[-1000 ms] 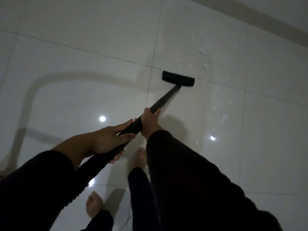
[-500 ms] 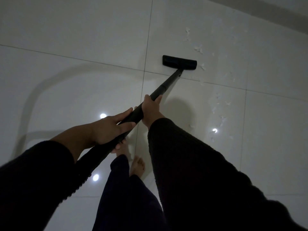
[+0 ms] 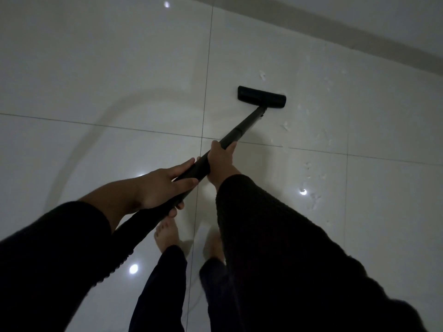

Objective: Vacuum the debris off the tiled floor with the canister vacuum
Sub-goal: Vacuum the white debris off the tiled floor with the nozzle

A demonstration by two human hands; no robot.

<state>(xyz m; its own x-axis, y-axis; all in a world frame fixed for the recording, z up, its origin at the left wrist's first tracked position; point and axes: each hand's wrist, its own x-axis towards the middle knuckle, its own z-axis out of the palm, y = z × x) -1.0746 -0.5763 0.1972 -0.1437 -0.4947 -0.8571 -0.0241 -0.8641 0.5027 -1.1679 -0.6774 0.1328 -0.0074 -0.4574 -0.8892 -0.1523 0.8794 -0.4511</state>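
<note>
sweep under way, much debris left

the floor [image 3: 96,68] looks clean on the left; white debris [image 3: 309,168] lies scattered right of the nozzle [image 3: 261,97]. left hand [image 3: 163,185] and right hand [image 3: 221,161] both grip the wand [image 3: 242,129]

Two bare feet [image 3: 166,236] planted on the tiles near bottom centre, one either side of a grout line; the right one [image 3: 213,248] mostly hidden behind a dark sleeve [image 3: 287,248]. Dark trouser legs [image 3: 158,291] above them. Grey skirting strip [image 3: 335,35] running diagonally across the upper right. Round light reflections [image 3: 133,268] scattered across the glossy surface. Curved band of shadow [image 3: 100,130] sweeping across the left.
</note>
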